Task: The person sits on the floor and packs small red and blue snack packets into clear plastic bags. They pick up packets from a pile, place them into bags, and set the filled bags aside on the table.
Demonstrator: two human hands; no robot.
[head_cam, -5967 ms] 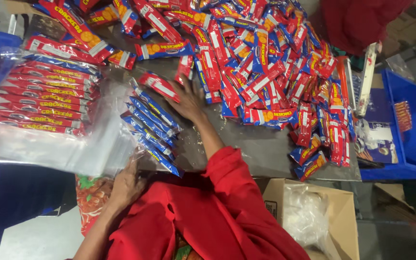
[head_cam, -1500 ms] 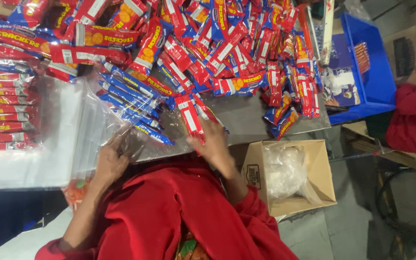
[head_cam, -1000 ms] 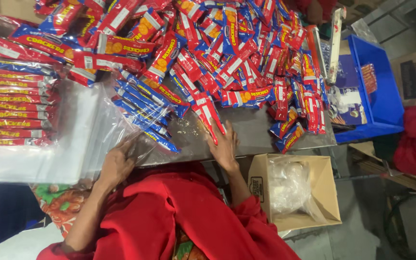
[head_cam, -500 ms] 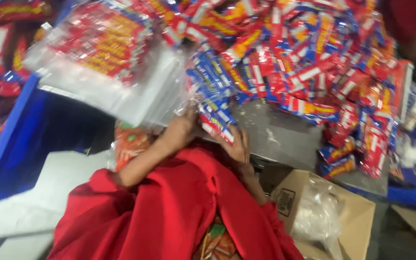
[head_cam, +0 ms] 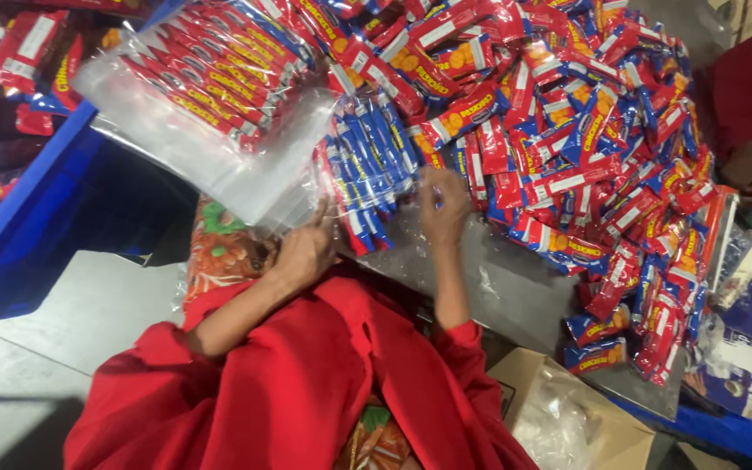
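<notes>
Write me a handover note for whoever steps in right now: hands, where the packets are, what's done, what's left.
Left hand: gripping the edge of the clear plastic bag near its open end.
Right hand: resting against the row of blue-edged packets on the grey table; I can't tell whether it grips one.
Done: the clear bag already holds a neat row of red packets.
Left: the blue-edged row sits at the bag's mouth, and a large loose pile of packets covers the table beyond it. A lined cardboard box sits below the table edge.
</notes>
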